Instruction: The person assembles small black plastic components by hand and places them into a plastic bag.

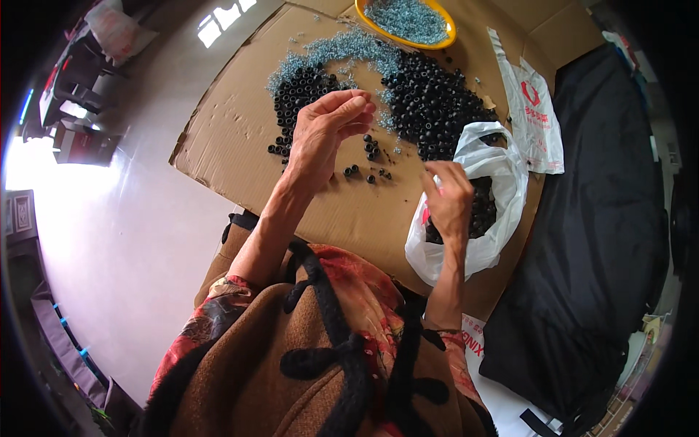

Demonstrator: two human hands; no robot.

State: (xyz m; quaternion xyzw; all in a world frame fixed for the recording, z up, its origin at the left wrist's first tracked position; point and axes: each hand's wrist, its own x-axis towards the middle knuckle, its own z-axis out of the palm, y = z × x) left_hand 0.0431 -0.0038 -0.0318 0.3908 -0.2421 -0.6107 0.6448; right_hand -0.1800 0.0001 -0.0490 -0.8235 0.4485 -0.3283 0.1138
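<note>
My left hand (329, 130) is raised over the cardboard, thumb and fingertips pinched together; whatever they hold is too small to make out. Over a white plastic bag (507, 218) hovers my right hand (450, 198), its fingers loosely bent, slightly blurred, the thumb apart from them. Dark small parts (483, 207) lie inside the bag's open mouth. Beyond my hands spreads a large heap of small black round parts (433, 102), with a smaller group of black hollow parts (302, 91) at the left. A few loose black parts (371, 149) lie between my hands.
Tiny pale blue pieces (338, 47) are scattered along the far side of the heap. More of them fill a yellow-rimmed bowl (453, 33). A flat white plastic bag (537, 120) lies at the right of the cardboard sheet (218, 146), beside a large black cloth-like cover (590, 218).
</note>
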